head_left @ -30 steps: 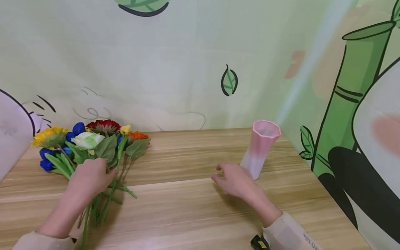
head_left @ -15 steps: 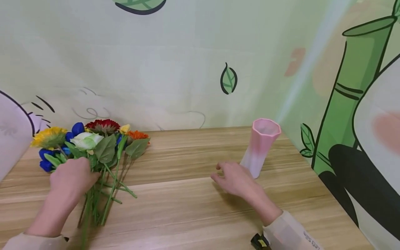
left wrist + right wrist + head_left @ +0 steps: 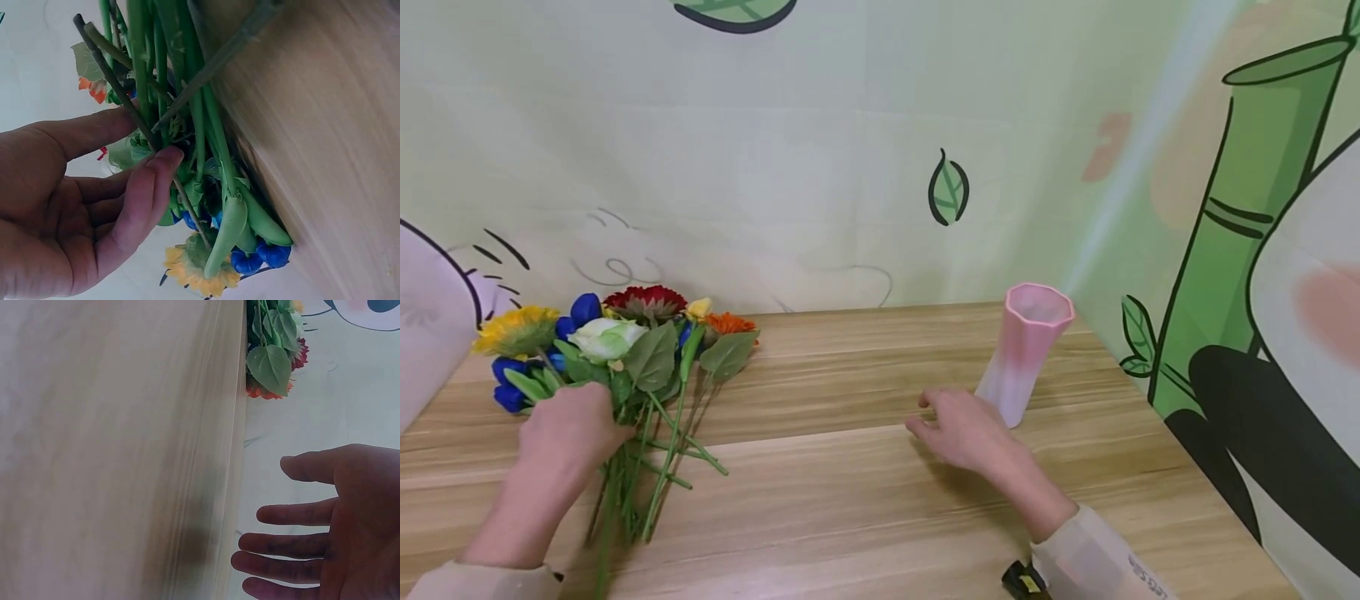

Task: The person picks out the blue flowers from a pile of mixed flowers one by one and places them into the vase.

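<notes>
A loose bunch of flowers lies at the table's left: a yellow sunflower [image 3: 520,331], a white rose [image 3: 607,339], a dark red bloom [image 3: 646,302], an orange one [image 3: 730,324] and blue tulips [image 3: 510,383]. My left hand [image 3: 568,425] is down over the green stems [image 3: 655,475]. In the left wrist view its thumb and a curled finger pinch the sunflower's thin brown stem [image 3: 187,203]. My right hand [image 3: 962,429], fingers spread and relaxed [image 3: 287,512], holds nothing. It hovers just left of a pink-and-white vase [image 3: 1026,354], which stands upright.
The wooden table [image 3: 835,508] runs back to a printed backdrop [image 3: 820,200] with leaves, bamboo and a panda. A black object with a yellow mark [image 3: 1024,581] shows by my right cuff.
My left hand has shifted left across the stems, uncovering more of those on the right, then stayed about there. My right hand and the vase have kept their places.
</notes>
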A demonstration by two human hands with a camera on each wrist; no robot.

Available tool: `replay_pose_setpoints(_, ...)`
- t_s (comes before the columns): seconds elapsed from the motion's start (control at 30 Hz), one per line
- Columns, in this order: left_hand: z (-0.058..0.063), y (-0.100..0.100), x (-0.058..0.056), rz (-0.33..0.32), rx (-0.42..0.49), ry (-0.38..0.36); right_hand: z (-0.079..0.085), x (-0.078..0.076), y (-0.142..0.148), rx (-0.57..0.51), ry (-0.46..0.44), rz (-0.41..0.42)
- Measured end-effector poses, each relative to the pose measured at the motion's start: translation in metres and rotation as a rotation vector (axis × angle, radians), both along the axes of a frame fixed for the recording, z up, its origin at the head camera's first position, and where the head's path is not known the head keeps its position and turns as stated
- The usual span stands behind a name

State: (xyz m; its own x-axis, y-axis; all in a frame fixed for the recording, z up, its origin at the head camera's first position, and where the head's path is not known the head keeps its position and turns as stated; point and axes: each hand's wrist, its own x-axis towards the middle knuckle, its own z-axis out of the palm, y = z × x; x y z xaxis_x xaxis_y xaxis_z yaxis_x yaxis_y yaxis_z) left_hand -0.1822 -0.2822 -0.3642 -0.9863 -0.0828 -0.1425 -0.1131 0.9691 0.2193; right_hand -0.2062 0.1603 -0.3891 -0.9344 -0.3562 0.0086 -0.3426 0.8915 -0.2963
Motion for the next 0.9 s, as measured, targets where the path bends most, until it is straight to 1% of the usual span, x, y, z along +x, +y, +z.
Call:
replay_pose_setpoints(0.17, -0.0024, 0.0006, -0.0005, -0.005, 0.014, -0.024, 0.0, 0.0003, 0.001, -0.011, -0.008, -0.002)
replay_pose_setpoints(0.37, -0.001, 0.0013, 0.0007, 0.015, 0.046, -0.018, -0.0019, -0.0002, 0.0022, -0.011, -0.002, 0.003)
replay_pose_setpoints(0.5, -0.001, -0.0005, 0.0025, 0.011, 0.057, 0.027, -0.0025, -0.0002, 0.0026, -0.012, -0.004, 0.003)
replay_pose_setpoints(0.67, -0.0006, -0.0032, 0.0029, -0.001, 0.064, 0.064, -0.0025, -0.0005, 0.0028, -0.013, -0.007, 0.005)
replay_pose_setpoints(0.8, 0.0003, -0.0024, 0.0052, -0.015, 0.058, 0.138, -0.0021, -0.0004, 0.0027, -0.011, -0.003, 0.007)
replay_pose_setpoints(0.9, 0.0014, -0.0002, 0.0081, -0.007, 0.054, 0.193, -0.0016, 0.0, 0.0024, -0.011, -0.001, 0.005)
